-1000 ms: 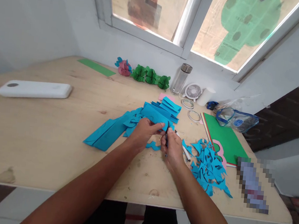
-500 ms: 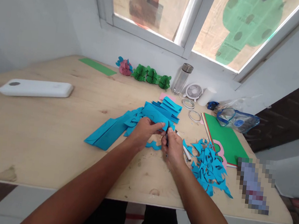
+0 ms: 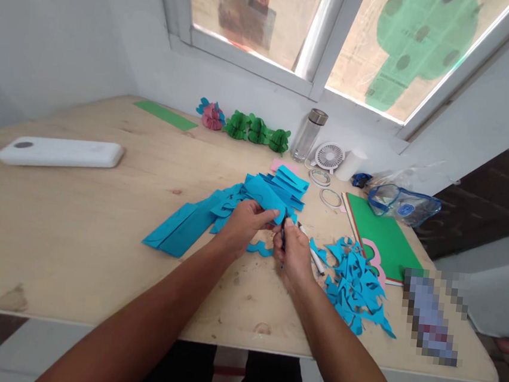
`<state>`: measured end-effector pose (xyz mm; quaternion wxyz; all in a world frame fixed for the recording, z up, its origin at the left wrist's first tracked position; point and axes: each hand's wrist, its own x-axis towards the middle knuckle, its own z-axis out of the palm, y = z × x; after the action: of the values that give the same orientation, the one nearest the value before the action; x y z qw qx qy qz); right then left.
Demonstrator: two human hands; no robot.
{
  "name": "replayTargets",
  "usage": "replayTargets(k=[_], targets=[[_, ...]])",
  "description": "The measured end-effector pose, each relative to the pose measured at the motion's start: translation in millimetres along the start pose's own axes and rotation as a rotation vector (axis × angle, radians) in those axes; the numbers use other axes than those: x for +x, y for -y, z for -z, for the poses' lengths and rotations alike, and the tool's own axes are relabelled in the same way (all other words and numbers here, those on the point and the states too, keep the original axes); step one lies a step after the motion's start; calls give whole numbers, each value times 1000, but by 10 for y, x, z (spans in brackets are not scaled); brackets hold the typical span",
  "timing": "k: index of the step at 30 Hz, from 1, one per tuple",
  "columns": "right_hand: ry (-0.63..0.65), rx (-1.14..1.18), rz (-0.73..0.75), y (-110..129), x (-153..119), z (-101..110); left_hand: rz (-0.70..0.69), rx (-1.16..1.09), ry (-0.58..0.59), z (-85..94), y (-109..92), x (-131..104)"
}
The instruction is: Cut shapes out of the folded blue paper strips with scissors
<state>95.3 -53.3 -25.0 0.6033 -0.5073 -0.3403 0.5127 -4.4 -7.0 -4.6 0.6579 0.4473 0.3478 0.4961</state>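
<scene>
Here, at the middle of the frame, our left hand [image 3: 243, 221] pinches a blue sheet [image 3: 263, 198] between thumb and fingers, almost closed. Our right hand [image 3: 294, 247] is curled around the scissors [image 3: 283, 234], which meet the sheet's right end; how wide their blades stand we cannot tell. Just right of that hand we see a pen [image 3: 318, 261], then blue scraps [image 3: 353, 284] toward the lower right. Folded paper [image 3: 181, 230] lies left of centre on our table [image 3: 98, 224].
</scene>
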Motion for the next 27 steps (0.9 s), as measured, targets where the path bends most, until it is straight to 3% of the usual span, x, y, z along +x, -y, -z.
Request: replayTargets(k=[14,27], targets=[[8,-12,1,-21,16,27,28,29,-9,-33,-71,-39],[19,9,-37,16,-3,3,23,-24,-44,40,49,24]])
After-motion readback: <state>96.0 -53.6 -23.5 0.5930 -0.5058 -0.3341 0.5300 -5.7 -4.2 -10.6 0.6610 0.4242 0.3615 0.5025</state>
